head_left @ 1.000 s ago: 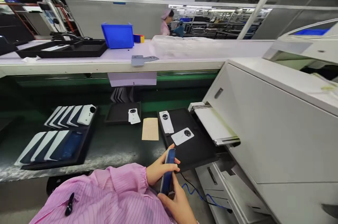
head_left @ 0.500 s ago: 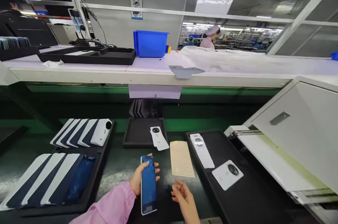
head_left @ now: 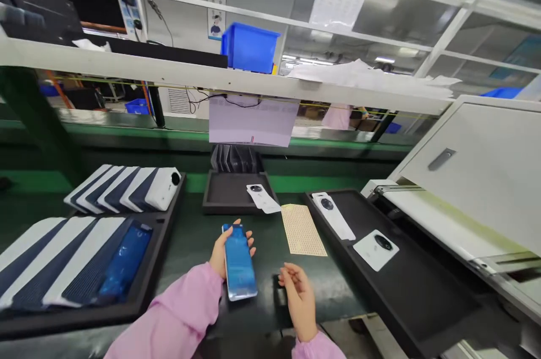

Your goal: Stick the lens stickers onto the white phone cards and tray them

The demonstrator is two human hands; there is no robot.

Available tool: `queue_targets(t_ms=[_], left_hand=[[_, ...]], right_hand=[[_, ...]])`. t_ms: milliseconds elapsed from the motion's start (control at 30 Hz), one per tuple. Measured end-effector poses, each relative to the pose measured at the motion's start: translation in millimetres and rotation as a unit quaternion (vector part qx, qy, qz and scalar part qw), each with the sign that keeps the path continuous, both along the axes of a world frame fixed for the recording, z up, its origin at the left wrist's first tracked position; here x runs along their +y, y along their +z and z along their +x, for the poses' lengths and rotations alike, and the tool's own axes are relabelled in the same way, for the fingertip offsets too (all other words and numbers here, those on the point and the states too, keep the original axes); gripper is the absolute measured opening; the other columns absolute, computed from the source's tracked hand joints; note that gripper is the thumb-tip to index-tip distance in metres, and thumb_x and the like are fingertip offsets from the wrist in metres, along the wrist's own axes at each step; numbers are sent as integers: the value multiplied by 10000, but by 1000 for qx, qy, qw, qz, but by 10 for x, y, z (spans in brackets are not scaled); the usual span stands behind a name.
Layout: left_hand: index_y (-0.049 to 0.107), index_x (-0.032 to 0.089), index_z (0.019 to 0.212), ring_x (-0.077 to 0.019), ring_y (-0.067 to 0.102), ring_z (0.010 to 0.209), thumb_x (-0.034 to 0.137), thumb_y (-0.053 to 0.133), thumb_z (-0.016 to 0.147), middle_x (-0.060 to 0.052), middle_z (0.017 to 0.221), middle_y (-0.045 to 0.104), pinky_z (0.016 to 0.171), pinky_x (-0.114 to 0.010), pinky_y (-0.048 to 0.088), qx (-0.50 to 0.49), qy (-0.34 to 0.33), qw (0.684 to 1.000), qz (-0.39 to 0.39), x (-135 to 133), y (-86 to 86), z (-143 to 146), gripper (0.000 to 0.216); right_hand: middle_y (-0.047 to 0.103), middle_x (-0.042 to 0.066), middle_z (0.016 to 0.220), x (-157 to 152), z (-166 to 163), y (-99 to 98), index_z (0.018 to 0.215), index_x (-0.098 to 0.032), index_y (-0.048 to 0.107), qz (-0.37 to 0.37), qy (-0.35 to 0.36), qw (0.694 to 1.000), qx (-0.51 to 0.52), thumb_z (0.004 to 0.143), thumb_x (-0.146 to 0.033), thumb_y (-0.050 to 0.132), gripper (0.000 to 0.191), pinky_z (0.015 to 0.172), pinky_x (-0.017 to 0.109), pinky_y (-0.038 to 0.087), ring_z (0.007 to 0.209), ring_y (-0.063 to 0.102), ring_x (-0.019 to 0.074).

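Observation:
My left hand (head_left: 220, 252) is wrapped round a phone (head_left: 240, 263) covered with shiny blue film, its thumb along the upper left edge and its fingertips showing on the right. Beside it, over the dark bench, my right hand (head_left: 299, 297) has its fingers curled in with the thumb near the index finger; whether anything small is pinched there is hidden. A beige sheet of small dots in rows (head_left: 303, 230) lies just beyond the right hand. White phone back covers with round black camera areas (head_left: 264, 199) rest on the small black tray (head_left: 228, 193) ahead.
At left, a black tray (head_left: 163, 252) holds leaning rows of white and dark-blue phone panels (head_left: 91, 257). The long black tray (head_left: 416, 291) at right carries more white covers (head_left: 376, 250). A white cabinet (head_left: 486, 162) stands beyond it. Overhead runs a shelf (head_left: 169, 69) with a blue bin (head_left: 251, 48).
The view has tilted upward, showing more beneath the shelf. The phone stays in my left hand, its lower end now swung slightly right. My right hand remains curled beside it.

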State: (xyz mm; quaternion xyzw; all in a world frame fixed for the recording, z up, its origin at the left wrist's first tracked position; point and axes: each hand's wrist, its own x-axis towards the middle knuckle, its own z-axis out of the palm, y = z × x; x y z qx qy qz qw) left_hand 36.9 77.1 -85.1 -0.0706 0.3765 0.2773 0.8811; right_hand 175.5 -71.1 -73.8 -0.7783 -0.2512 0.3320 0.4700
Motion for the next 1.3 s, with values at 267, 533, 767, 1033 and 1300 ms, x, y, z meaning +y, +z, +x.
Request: queue_targets(t_ms=[267, 533, 767, 1033, 1300], left_hand=[[391, 307, 1279, -182, 657, 724, 346, 590, 771, -54, 888, 632, 744, -381, 502, 9, 59, 998, -13, 114, -149, -1, 547], [360, 330, 1304, -172, 653, 710, 356, 584, 775, -52, 858, 641, 741, -365, 500, 13, 65, 997, -31, 267, -284, 62, 575], [403, 330, 1290, -187, 656, 739, 365, 624, 736, -77, 898, 653, 748, -378, 499, 12, 57, 997, -57, 210, -321, 79, 597], [380, 334, 1309, -184, 654, 736, 366, 630, 734, -81, 899, 658, 741, -365, 499, 30, 43, 998, -45, 230, -260, 66, 628], [334, 319, 1346, -197, 659, 762, 308, 597, 776, -103, 958, 655, 751, -377, 495, 69, 15, 997, -12, 292, -194, 102, 627]], right_hand=[[567, 136, 1069, 730, 351, 218, 1031, -151, 540, 7, 181, 954, -237, 778, -365, 562, 331, 921, 450, 420, 1048, 520, 264], [607, 62, 1007, 1899, 438, -85, 985, -128, 596, -118, 396, 842, -347, 848, -255, 583, 188, 875, 415, 454, 983, 569, 195], [601, 18, 816, 2089, 741, -191, 999, -115, 563, -206, 294, 850, -386, 922, -309, 467, 230, 723, 319, 497, 738, 595, 129], [606, 50, 979, 2356, 677, -240, 1117, -131, 527, -213, 301, 872, -321, 885, -297, 536, 286, 775, 341, 498, 835, 601, 147], [608, 52, 963, 2707, 657, -262, 968, -122, 590, -252, 348, 867, -253, 873, -294, 557, 199, 774, 342, 504, 865, 598, 155]])
